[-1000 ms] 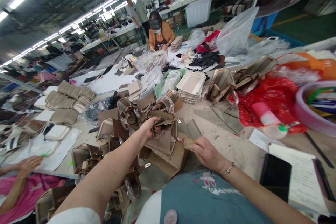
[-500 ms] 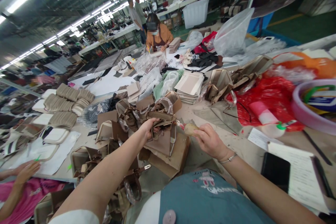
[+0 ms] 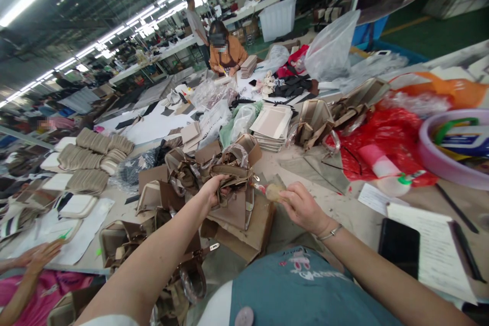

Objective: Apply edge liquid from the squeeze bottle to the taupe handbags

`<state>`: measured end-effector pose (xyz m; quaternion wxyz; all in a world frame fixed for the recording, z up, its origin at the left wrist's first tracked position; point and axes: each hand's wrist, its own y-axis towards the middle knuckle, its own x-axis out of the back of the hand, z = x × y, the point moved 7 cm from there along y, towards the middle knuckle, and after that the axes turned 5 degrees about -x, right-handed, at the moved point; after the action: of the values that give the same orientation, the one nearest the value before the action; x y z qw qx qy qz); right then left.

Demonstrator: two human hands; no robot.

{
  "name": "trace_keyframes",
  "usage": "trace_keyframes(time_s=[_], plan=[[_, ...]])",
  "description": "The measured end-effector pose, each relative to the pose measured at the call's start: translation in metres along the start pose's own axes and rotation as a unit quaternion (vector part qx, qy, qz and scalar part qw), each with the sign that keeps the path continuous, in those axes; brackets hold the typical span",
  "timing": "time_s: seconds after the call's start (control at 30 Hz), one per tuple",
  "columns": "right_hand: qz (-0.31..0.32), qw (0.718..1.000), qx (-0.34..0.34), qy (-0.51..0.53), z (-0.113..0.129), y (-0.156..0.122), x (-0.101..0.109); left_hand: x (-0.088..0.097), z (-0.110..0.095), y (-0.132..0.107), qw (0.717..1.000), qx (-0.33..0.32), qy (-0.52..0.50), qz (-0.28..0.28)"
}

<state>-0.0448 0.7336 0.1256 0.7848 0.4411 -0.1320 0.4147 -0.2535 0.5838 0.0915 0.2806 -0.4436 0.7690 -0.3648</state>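
My left hand is closed on the folded strap and top edge of a brown handbag. The bag rests tilted on a cardboard box. In my right hand is a small tool with a rounded yellowish body and a reddish part at its far end. That end points at the bag's side, close to a small metal fitting; whether they touch I cannot tell. More brown bags with plastic-wrapped handles crowd around my left arm.
On the right lie a phone, a written notebook, a pink-and-white bottle, a red plastic bag and a purple basin. Stacked panels stand ahead. Co-workers sit opposite and at left, where a hand shows.
The view has shifted slightly. Both my hands keep their grips, and the tool stays beside the bag. The co-worker's hand at left has moved a little.
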Motion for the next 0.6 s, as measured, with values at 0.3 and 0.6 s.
trace_keyframes(time_s=[0.3, 0.6], plan=[[-0.004, 1.000, 0.005, -0.026, -0.004, 0.010, 0.003, 0.001, 0.001, 0.003, 1.000, 0.006, 0.004, -0.001], [-0.035, 0.999, -0.011, -0.003, -0.008, 0.013, 0.010, 0.000, 0.000, 0.003, 1.000, 0.004, 0.003, -0.002]])
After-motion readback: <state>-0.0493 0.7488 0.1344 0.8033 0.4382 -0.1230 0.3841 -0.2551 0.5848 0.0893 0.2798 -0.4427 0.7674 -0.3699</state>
